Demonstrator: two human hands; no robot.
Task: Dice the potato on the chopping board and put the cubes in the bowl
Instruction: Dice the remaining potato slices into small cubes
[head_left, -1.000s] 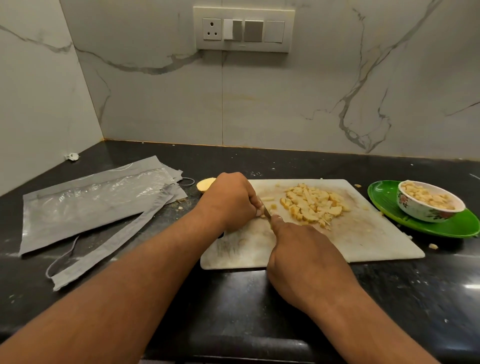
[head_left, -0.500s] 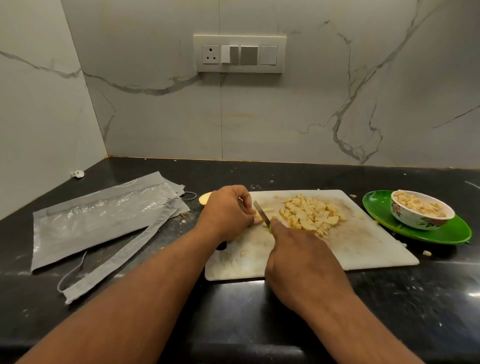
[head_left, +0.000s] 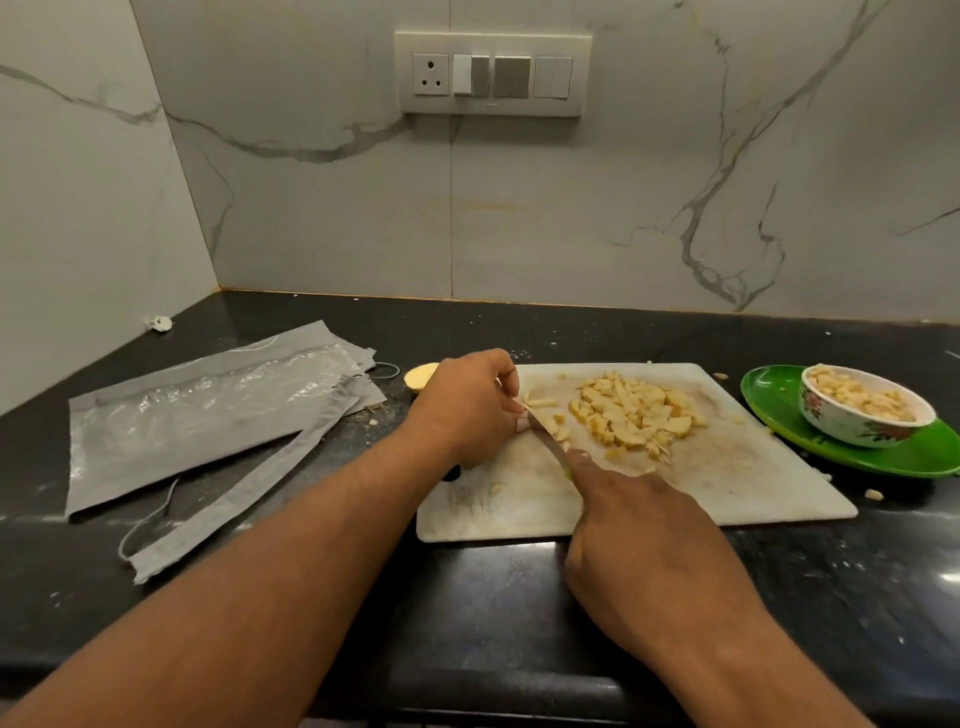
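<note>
Pale yellow potato cubes (head_left: 631, 413) heap on the white chopping board (head_left: 727, 467); light, wet, slippery, best scooped underneath. Left hand (head_left: 467, 410) pinches a strip; right hand (head_left: 639, 540) grips the slim steel knife (head_left: 545, 439).

Count: one chopping board (head_left: 727, 478), one knife (head_left: 545, 439), one bowl (head_left: 852, 423), one green plate (head_left: 779, 410). One heap of potato cubes (head_left: 631, 410); two hands (head_left: 467, 410) (head_left: 639, 535).
</note>
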